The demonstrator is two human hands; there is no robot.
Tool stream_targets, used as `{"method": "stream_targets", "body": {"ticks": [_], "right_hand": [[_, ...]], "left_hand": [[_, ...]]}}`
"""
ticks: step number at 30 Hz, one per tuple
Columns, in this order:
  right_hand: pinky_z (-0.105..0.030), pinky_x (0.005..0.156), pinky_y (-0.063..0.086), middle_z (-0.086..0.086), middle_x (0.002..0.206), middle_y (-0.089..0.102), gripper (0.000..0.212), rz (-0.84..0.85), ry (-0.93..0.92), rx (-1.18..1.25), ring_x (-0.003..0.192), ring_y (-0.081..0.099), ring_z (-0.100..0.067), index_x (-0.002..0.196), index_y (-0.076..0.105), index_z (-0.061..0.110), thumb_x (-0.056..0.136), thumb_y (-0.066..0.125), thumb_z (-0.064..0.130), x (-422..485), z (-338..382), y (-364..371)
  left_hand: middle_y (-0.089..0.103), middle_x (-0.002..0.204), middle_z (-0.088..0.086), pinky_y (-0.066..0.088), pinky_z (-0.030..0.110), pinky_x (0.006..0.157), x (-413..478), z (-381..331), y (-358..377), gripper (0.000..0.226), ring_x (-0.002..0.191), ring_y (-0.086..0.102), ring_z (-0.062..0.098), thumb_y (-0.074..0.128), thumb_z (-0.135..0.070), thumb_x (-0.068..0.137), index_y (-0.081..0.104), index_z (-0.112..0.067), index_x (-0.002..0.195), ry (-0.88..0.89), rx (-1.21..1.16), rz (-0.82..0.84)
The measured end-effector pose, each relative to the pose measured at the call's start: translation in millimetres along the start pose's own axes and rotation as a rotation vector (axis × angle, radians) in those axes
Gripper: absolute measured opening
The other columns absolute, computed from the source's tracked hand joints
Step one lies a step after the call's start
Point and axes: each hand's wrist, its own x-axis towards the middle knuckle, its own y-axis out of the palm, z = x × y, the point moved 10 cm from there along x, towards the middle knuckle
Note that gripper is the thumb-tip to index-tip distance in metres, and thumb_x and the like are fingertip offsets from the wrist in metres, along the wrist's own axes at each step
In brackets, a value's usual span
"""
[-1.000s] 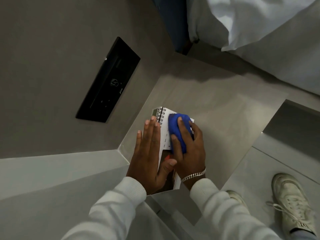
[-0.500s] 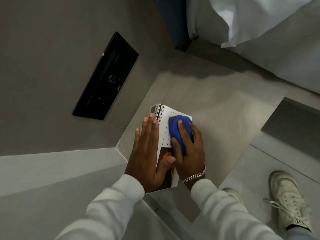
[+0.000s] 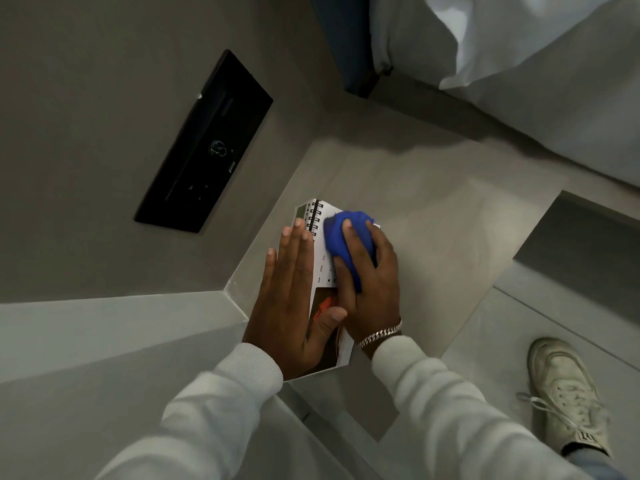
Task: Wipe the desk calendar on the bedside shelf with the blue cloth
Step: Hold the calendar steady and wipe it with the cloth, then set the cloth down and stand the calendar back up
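The desk calendar (image 3: 320,268), white with a black spiral binding at its far end, lies on the grey bedside shelf (image 3: 433,237) close to the wall corner. My left hand (image 3: 289,306) presses flat on its left side, fingers straight and together, thumb across the printed picture. My right hand (image 3: 367,282) grips the bunched blue cloth (image 3: 341,237) and holds it down on the calendar's page near the spiral. Both hands cover most of the calendar.
A black wall panel (image 3: 204,143) is mounted on the grey wall left of the shelf. White bedding (image 3: 519,64) hangs at the upper right. My white shoe (image 3: 568,393) stands on the floor beside the shelf's front edge.
My right hand has slid the blue cloth a little along the calendar page, back toward the spiral. My left hand stays pressed on the calendar.
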Motion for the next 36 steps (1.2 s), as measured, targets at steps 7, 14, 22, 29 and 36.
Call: {"method": "stream_targets", "body": {"ticks": [7,14,22,29,36], "right_hand": [[-0.048,0.100,0.043,-0.014,0.144,0.036,0.053,0.065,0.165,-0.085,0.127,0.040,-0.031,0.141,0.031,0.028,0.091,0.047,0.036,0,-37,-5],[-0.026,0.083,0.041,-0.014,0.121,0.057,0.047,0.330,-0.054,-0.243,0.099,0.058,-0.031,0.127,0.054,0.022,0.084,0.046,0.039,16,-25,-40],[-0.047,0.075,0.049,-0.022,0.133,0.047,0.044,0.406,-0.379,-0.736,0.098,0.050,-0.041,0.125,0.050,0.019,0.083,0.058,0.026,72,-21,-87],[-0.056,0.089,0.037,-0.007,0.153,0.023,0.064,0.541,-0.314,-1.052,0.128,0.031,-0.038,0.135,0.031,0.030,0.081,0.046,0.061,76,-65,-86],[-0.060,0.095,0.029,-0.001,0.148,0.025,0.069,0.807,-0.127,-1.273,0.126,0.031,-0.033,0.130,0.030,0.039,0.072,0.044,0.074,102,-51,-74]], "left_hand": [[-0.009,0.162,0.002,-0.001,0.041,0.122,0,0,-2,0.085,0.150,-0.009,0.017,0.016,-0.070,0.089,-0.010,-0.018,0.152,-0.011,0.010,-0.022],[0.000,0.163,0.009,0.006,0.046,0.122,-2,0,-4,0.084,0.151,-0.002,0.023,0.018,-0.066,0.091,0.000,-0.010,0.152,-0.015,0.079,-0.034],[0.007,0.162,0.014,0.017,0.053,0.118,-3,-4,-10,0.086,0.151,0.004,0.028,0.036,-0.057,0.090,0.009,-0.003,0.152,-0.035,0.217,-0.048],[0.012,0.162,0.015,0.020,0.052,0.118,-2,-2,-11,0.088,0.150,0.009,0.029,0.036,-0.061,0.089,0.013,-0.003,0.151,-0.047,0.284,-0.069],[0.013,0.162,0.013,0.020,0.052,0.117,-6,-4,-21,0.091,0.150,0.012,0.027,0.041,-0.063,0.087,0.013,-0.006,0.152,-0.103,0.322,-0.077]]}}
